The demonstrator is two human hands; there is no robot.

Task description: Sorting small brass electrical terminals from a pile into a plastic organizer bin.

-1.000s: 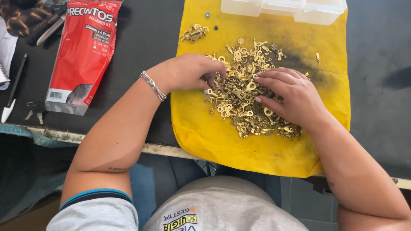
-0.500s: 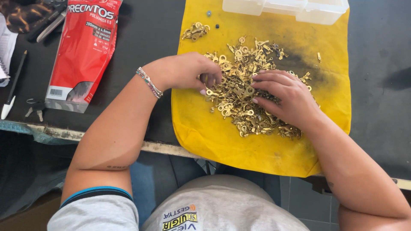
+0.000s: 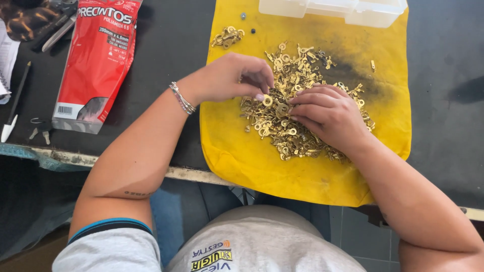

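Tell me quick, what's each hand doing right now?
Left hand: fingers curled, pinching a brass ring terminal at the pile's edge.
Right hand: fingers bent, resting on the pile of brass terminals; holding anything cannot be told.

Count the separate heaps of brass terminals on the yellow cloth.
2. The big heap lies mid-cloth under the left hand and right hand, which hide part of it. A small heap sits near the yellow cloth's top-left corner.

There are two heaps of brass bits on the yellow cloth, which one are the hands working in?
The large heap of brass terminals mid-cloth; both hands rest on it. The small heap lies apart near the cloth's top left corner, untouched.
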